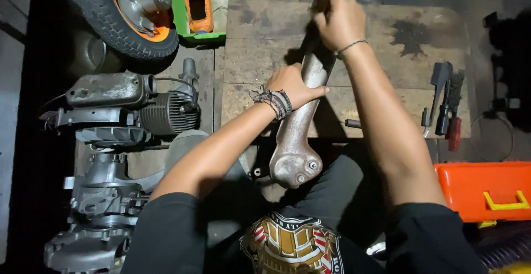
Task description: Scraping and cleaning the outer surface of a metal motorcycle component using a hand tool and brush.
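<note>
Gripping a metal exhaust pipe (301,130), both hands (290,84) (342,24) hide its cut-off top.

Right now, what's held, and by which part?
Both hands grip one long grey metal pipe: left hand around its middle, right hand around the far, narrower end. The bulbous near end hangs free.

- The left hand (291,86) reached forward from the lower left, fingers curled shut in a grip, thumb stretched out toward the right.
- Its wrist carried a stack of dark braided bands, and the bare forearm ran back at a slant to a black sleeve.
- The right hand (340,22) sat farther forward and higher in view, closed in a fist-like grip (knuckles turned up toward the camera).
- A thin bracelet circled the right wrist; that arm stretched nearly straight.
</note>
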